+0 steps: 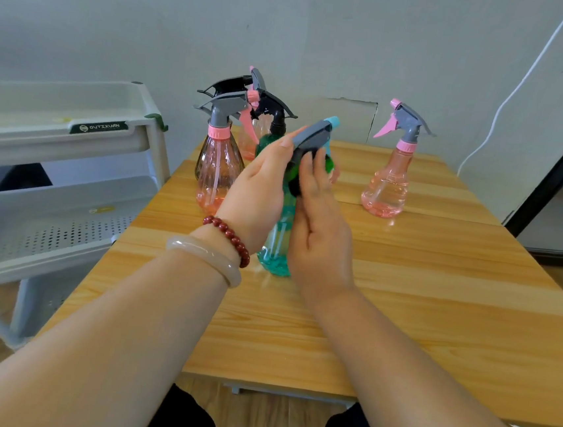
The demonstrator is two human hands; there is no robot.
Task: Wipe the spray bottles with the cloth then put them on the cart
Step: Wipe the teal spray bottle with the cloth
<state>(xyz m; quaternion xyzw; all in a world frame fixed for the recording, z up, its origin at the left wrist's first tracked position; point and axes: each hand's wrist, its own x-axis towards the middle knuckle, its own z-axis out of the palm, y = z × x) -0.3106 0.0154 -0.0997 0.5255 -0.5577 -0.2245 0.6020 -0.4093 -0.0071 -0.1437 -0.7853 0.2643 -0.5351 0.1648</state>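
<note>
Teal see-thru spray bottle (279, 244) w/ grey head, blue nozzle, stands mid table (437, 297) – L hand (259, 183) clasps its neck, R hand (320, 224) covers a dark wad (294, 176) there, poss. cloth – R grip can't tell.

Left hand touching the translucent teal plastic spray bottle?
Touching. Head view: left hand wraps the translucent teal plastic spray bottle at its neck, a fingertip lying on the grey trigger head.

Pale grey wall (121, 8) stood behind a light wooden table (435, 314), white cable (523, 78) trailing down it, dark door frame (552, 175) at right, wood floor (264, 418) below.
</note>
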